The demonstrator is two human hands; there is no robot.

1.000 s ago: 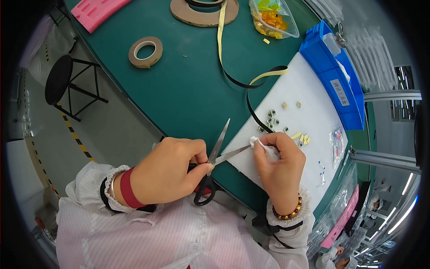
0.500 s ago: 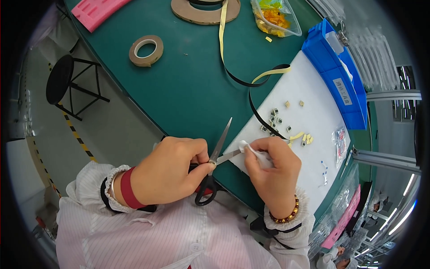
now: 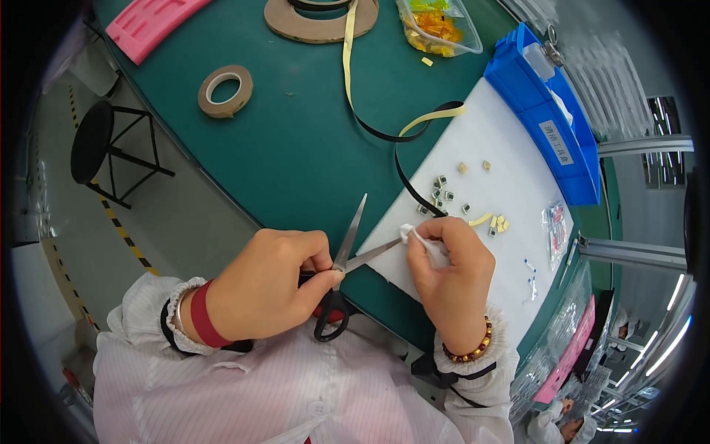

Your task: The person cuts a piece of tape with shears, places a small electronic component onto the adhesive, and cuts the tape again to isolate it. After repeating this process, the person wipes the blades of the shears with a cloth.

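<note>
My left hand (image 3: 270, 285) grips a pair of scissors (image 3: 352, 231) near its pivot, the black handles hanging below. The blades are spread apart, one pointing away from me and the other to the right. In my right hand (image 3: 460, 281) a crumpled white wipe (image 3: 435, 253) is pinched, and it touches the end of the right-pointing blade. Just beyond that hand, several small square parts (image 3: 438, 191) with dark centres lie on a white sheet (image 3: 510, 140). A black and yellow strip (image 3: 405, 169) runs down to them, its end partly hidden by my right fingers.
A tape roll (image 3: 211, 103) lies at the far left, with a larger roll (image 3: 277, 22) at the back. A clear tub (image 3: 473, 46) of orange and yellow pieces sits near a blue bin (image 3: 551, 148). Pink foam (image 3: 137, 44) rests on the table's far-left edge. A stool (image 3: 92, 140) stands beyond.
The wipe has moved outward along the blade, away from the pivot, and more of the metal shows. The whole view has shifted slightly. Both hands keep their hold.
</note>
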